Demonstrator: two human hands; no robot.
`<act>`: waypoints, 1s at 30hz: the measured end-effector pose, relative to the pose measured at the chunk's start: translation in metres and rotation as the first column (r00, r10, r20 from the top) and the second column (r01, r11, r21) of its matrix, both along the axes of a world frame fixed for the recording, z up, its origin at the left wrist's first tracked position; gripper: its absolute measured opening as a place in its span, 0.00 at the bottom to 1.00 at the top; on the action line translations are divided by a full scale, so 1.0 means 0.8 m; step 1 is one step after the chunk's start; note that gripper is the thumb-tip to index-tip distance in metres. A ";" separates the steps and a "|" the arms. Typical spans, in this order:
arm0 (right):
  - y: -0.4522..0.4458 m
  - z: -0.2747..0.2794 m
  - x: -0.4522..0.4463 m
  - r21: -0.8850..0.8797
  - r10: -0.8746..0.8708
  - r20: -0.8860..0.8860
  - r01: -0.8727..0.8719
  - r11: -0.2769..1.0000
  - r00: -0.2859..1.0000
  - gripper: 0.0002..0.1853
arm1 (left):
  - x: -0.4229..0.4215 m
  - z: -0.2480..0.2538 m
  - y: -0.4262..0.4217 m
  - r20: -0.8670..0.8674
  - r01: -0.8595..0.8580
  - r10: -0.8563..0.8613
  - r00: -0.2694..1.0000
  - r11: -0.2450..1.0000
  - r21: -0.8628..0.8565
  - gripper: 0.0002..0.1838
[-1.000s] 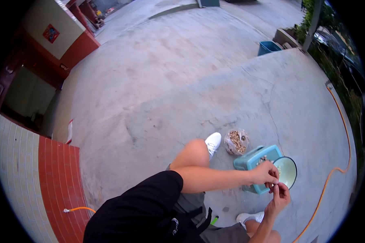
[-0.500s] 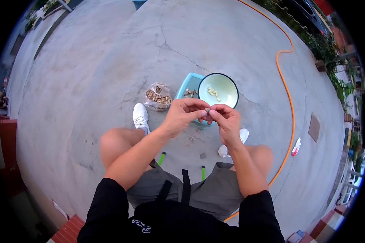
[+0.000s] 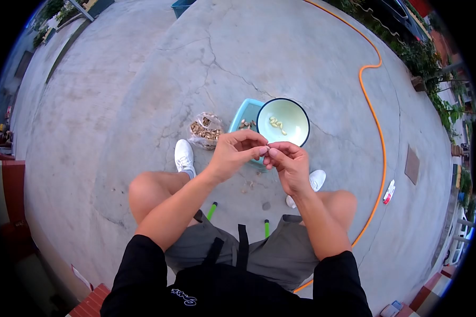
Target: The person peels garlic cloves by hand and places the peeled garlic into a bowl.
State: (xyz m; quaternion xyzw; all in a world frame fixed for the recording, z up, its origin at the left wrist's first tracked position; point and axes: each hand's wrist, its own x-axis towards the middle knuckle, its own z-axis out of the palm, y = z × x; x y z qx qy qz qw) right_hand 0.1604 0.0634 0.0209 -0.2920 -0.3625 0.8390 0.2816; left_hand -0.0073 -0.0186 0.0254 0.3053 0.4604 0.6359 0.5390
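Observation:
My left hand (image 3: 234, 154) and my right hand (image 3: 289, 165) meet fingertip to fingertip in front of the bowl. Both pinch one small pale brown piece (image 3: 267, 149), which looks like a garlic clove and is mostly covered by the fingers. Just beyond them a pale green bowl (image 3: 296, 122) with a dark rim holds several peeled cloves (image 3: 276, 124). It rests on the right part of a light blue plastic stool or bin (image 3: 240, 114), where several unpeeled cloves (image 3: 246, 124) lie. Left of it stands a clear plastic bag (image 3: 206, 130) full of brown unpeeled cloves.
An orange hose (image 3: 376, 121) curves along the concrete ground on the right. Near it lie a white and red packet (image 3: 389, 192) and a flat grey plate (image 3: 412, 165). Bits of skin (image 3: 249, 185) and a small stone (image 3: 266, 206) are between my white shoes (image 3: 184, 156).
The head view has swung from the left to straight down over my lap. Both hands stay pinched together, and in the last half second the fingers have closed further over the small piece.

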 end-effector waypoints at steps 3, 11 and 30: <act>-0.002 -0.003 0.000 -0.007 0.010 -0.003 -0.010 1.000 1.000 0.07 | -0.001 -0.003 -0.002 0.007 0.016 -0.016 1.000 0.999 0.044 0.05; -0.015 -0.003 -0.006 0.174 -0.063 0.054 0.053 0.983 0.997 0.05 | 0.002 -0.010 -0.006 0.111 -0.010 0.007 0.994 1.000 0.022 0.02; -0.015 0.011 -0.005 0.298 -0.081 0.149 0.034 0.954 0.986 0.06 | 0.005 -0.015 -0.011 0.369 0.016 0.022 0.929 0.995 -0.100 0.05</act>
